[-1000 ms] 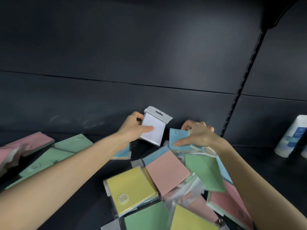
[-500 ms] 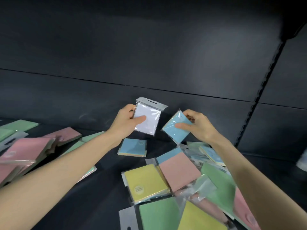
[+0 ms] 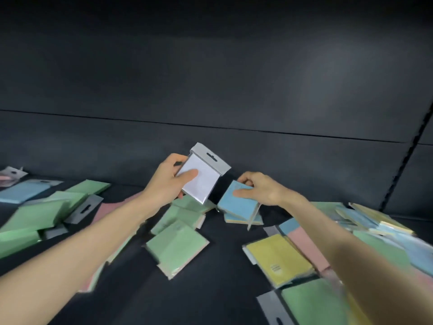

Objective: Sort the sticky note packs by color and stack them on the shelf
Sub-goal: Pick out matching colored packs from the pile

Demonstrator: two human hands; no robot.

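**A:** What could go wrong from here?

**B:** I'd worry most about the blue pack. The right hand has it only by its far corner, tilted, and the wrapper looks slick. If the pinch loosens, I'd expect it to land crooked on the second blue pack lying just under that hand, or to skid off onto the shelf.

**A:** And the other side?

**B:** The white-faced pack shows no colour on the side I can see — a guess there could put it in the wrong stack. The green packs lie loose just below the left hand, so a low wrist might scatter them.

**A:** How are the hands set?

**B:** Both are closed on something. The left grips the white-faced pack, lifted clear of the shelf, with the thumb flat across its front and the fingers curled behind. The right pinches the blue pack — thumb on top, fingertips curled over the far edge, nothing spread.

**A:** How far apart are the two packs?

**B:** They are side by side, nearly touching.
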